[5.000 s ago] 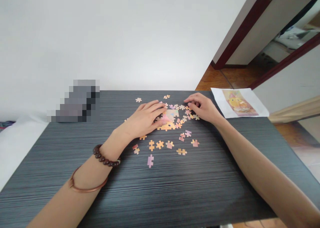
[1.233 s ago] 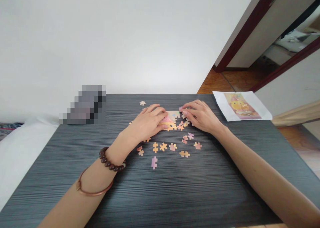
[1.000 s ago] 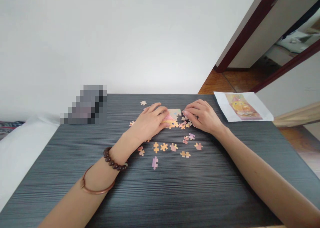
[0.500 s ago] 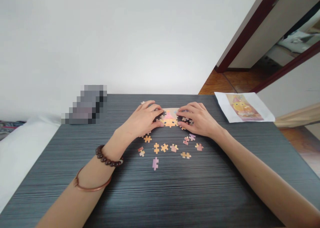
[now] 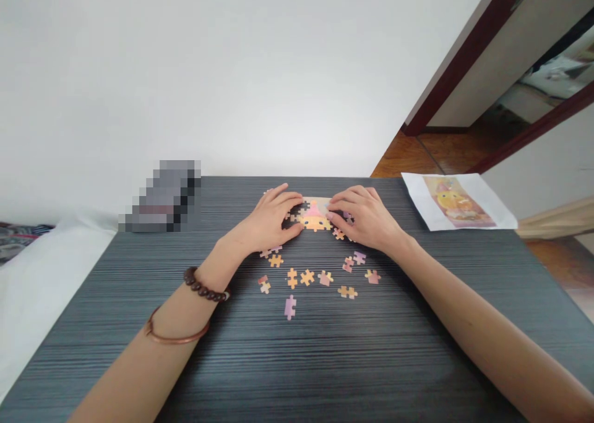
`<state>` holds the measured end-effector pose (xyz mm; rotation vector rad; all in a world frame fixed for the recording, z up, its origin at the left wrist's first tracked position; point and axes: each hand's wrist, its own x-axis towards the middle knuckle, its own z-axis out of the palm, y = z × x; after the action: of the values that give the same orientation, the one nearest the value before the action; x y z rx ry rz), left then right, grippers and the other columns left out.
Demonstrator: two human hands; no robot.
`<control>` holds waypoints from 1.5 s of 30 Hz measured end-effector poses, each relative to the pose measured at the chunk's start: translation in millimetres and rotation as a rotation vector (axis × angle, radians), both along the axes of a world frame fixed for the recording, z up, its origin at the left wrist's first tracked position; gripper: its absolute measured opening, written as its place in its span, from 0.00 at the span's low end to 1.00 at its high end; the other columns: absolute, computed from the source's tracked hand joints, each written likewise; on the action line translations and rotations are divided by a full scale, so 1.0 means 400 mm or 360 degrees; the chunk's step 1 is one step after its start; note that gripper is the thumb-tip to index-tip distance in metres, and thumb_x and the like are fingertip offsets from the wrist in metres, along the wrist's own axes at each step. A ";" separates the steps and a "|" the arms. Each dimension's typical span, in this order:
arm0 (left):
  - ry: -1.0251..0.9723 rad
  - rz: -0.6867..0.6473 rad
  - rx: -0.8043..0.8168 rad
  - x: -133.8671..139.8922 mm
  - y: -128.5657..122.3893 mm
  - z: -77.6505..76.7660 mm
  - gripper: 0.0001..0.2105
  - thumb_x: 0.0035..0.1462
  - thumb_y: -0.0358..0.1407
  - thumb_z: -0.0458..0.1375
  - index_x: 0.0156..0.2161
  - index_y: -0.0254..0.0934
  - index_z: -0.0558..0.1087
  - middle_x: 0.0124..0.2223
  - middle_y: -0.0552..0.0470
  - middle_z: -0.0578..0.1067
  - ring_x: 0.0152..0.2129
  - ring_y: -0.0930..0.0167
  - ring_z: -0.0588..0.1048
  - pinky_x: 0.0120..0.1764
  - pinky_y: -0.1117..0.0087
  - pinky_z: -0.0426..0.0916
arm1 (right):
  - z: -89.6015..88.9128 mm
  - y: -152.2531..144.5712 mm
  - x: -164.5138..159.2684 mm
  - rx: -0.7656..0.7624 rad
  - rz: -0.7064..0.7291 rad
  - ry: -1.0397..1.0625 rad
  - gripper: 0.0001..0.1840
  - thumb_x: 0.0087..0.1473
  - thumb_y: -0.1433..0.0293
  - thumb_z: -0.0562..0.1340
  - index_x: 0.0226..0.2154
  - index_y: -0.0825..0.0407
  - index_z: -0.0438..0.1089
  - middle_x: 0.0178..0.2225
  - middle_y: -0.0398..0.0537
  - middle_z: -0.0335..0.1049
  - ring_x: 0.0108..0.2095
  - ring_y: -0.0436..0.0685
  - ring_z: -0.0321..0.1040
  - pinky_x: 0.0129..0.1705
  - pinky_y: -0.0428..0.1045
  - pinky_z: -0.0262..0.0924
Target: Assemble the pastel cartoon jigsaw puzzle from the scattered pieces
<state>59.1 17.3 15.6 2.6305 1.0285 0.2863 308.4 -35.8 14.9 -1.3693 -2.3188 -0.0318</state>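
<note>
A partly joined jigsaw puzzle, showing a pink hat above a yellow face, lies flat near the table's far side. My left hand rests at its left edge, fingers spread and thumb apart from the index finger. On the opposite edge, my right hand is bent, with thumb and index fingertips close together on the puzzle. Whether a single piece sits between those tips is hidden. Loose pieces lie nearer me, among them a purple piece, an orange piece and a tan piece.
A printed sheet with a yellow character picture lies at the table's right far corner. On the left far side is a blurred-out dark object. The dark wood-grain table meets a white wall behind.
My right thumb has moved up toward the index finger along the puzzle's right edge, uncovering pieces below it. My left hand stays nearly in place. The whole view has shifted slightly.
</note>
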 end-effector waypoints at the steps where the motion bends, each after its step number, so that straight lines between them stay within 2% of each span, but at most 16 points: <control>1: -0.0016 0.0005 0.0001 0.002 -0.001 -0.001 0.26 0.61 0.41 0.56 0.62 0.32 0.66 0.65 0.42 0.67 0.69 0.56 0.51 0.69 0.49 0.48 | -0.003 0.002 0.002 0.0008 0.0006 0.0003 0.13 0.65 0.64 0.58 0.37 0.48 0.77 0.44 0.49 0.79 0.47 0.62 0.68 0.48 0.59 0.56; 8: -0.0108 -0.0044 -0.0011 0.000 -0.002 -0.006 0.24 0.62 0.42 0.55 0.61 0.34 0.65 0.64 0.42 0.67 0.67 0.57 0.54 0.68 0.49 0.50 | -0.023 0.006 0.022 0.0060 0.0064 -0.0008 0.14 0.67 0.65 0.55 0.44 0.49 0.76 0.48 0.51 0.77 0.49 0.62 0.69 0.50 0.59 0.57; 10: -0.0107 -0.0060 -0.0027 -0.008 0.000 0.002 0.24 0.63 0.44 0.54 0.61 0.34 0.65 0.64 0.41 0.65 0.66 0.57 0.56 0.68 0.50 0.51 | -0.026 0.005 0.029 0.0086 0.0054 0.0045 0.15 0.68 0.65 0.54 0.46 0.49 0.75 0.50 0.53 0.75 0.49 0.62 0.68 0.50 0.59 0.58; 13: -0.0099 -0.0022 -0.0037 -0.025 0.006 0.027 0.23 0.64 0.45 0.53 0.58 0.33 0.67 0.62 0.38 0.65 0.61 0.58 0.61 0.64 0.52 0.58 | -0.031 0.004 0.039 0.0135 0.0011 0.0171 0.16 0.68 0.65 0.53 0.46 0.51 0.75 0.47 0.54 0.75 0.47 0.62 0.69 0.50 0.59 0.60; 18: 0.0149 0.0167 -0.0037 -0.054 0.023 0.061 0.18 0.60 0.46 0.56 0.49 0.36 0.72 0.51 0.43 0.71 0.50 0.57 0.67 0.55 0.53 0.64 | -0.038 0.008 0.044 0.0109 -0.0029 0.0339 0.14 0.67 0.67 0.52 0.41 0.50 0.74 0.42 0.53 0.75 0.44 0.62 0.70 0.50 0.59 0.63; 24: 0.0362 0.0106 -0.0042 -0.068 0.032 0.066 0.22 0.58 0.50 0.59 0.51 0.37 0.73 0.51 0.44 0.72 0.49 0.57 0.67 0.52 0.57 0.64 | -0.038 0.009 0.040 -0.0003 -0.0018 0.0447 0.14 0.68 0.66 0.51 0.40 0.50 0.72 0.40 0.53 0.74 0.43 0.61 0.69 0.49 0.57 0.63; 27: 0.0370 0.0085 -0.0025 -0.070 0.034 0.067 0.21 0.60 0.48 0.57 0.52 0.37 0.73 0.51 0.44 0.73 0.50 0.57 0.67 0.53 0.57 0.62 | -0.033 0.015 0.036 -0.0068 -0.0115 0.0601 0.17 0.68 0.61 0.51 0.36 0.50 0.71 0.36 0.52 0.74 0.39 0.59 0.69 0.43 0.54 0.63; 29: 0.0368 0.0058 0.0010 -0.071 0.036 0.065 0.20 0.61 0.48 0.56 0.52 0.37 0.73 0.51 0.44 0.73 0.49 0.58 0.67 0.53 0.56 0.62 | -0.025 0.020 0.032 -0.0128 -0.0249 0.0771 0.23 0.67 0.54 0.50 0.32 0.50 0.70 0.30 0.48 0.71 0.32 0.57 0.68 0.36 0.52 0.62; 32: 0.0392 0.0046 0.0056 -0.069 0.040 0.059 0.21 0.61 0.50 0.56 0.52 0.38 0.74 0.50 0.45 0.73 0.48 0.57 0.67 0.52 0.57 0.63 | -0.012 0.021 0.025 -0.0309 -0.0413 0.1019 0.33 0.64 0.42 0.47 0.24 0.49 0.65 0.19 0.42 0.61 0.23 0.53 0.61 0.27 0.49 0.55; 35: 0.0411 0.0056 0.0072 -0.066 0.041 0.054 0.22 0.60 0.51 0.56 0.53 0.39 0.74 0.51 0.44 0.73 0.49 0.57 0.67 0.52 0.56 0.64 | -0.007 0.018 0.020 -0.0423 -0.0457 0.1216 0.38 0.58 0.35 0.45 0.18 0.49 0.61 0.16 0.41 0.55 0.19 0.52 0.55 0.23 0.49 0.49; 39: 0.0417 0.0060 0.0062 -0.062 0.039 0.056 0.21 0.60 0.49 0.56 0.52 0.38 0.73 0.50 0.43 0.73 0.48 0.56 0.68 0.52 0.55 0.64 | -0.008 0.015 0.020 -0.0377 -0.0479 0.1347 0.39 0.56 0.34 0.46 0.18 0.48 0.60 0.16 0.40 0.53 0.19 0.51 0.52 0.23 0.50 0.46; 45: 0.0360 0.0142 0.0050 -0.037 0.011 0.069 0.18 0.61 0.46 0.57 0.50 0.35 0.72 0.50 0.43 0.72 0.49 0.57 0.68 0.53 0.54 0.65 | -0.006 0.014 0.018 -0.0160 -0.0465 0.1316 0.35 0.59 0.37 0.49 0.19 0.48 0.58 0.19 0.41 0.55 0.22 0.52 0.53 0.28 0.51 0.50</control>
<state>44.2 21.9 43.1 2.6954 1.2237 0.0235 315.5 -30.1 12.5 -1.4016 -1.4447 0.4752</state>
